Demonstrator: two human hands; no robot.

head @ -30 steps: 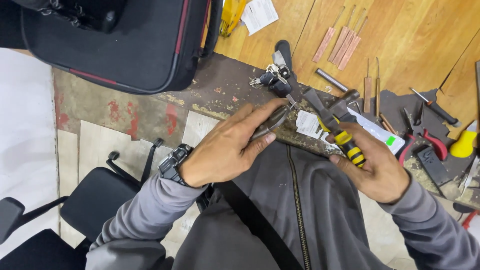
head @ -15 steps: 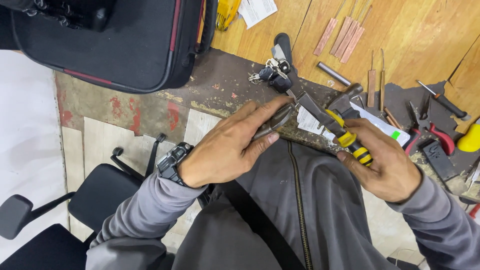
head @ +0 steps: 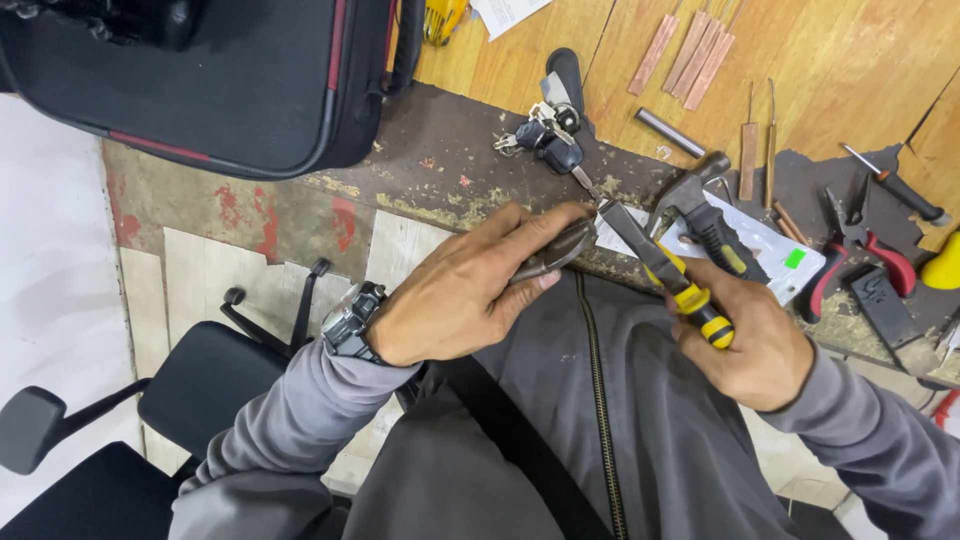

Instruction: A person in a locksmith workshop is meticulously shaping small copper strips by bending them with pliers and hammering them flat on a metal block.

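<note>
The left hand (head: 465, 295) is clenching a dark metal piece (head: 552, 252) over the lap, steadying it at the bench edge (head: 440, 200). The right hand (head: 750, 340) is gripping yellow-and-black pliers (head: 665, 270), nose angling toward that piece; whether the tips are touching it is hard making out
</note>
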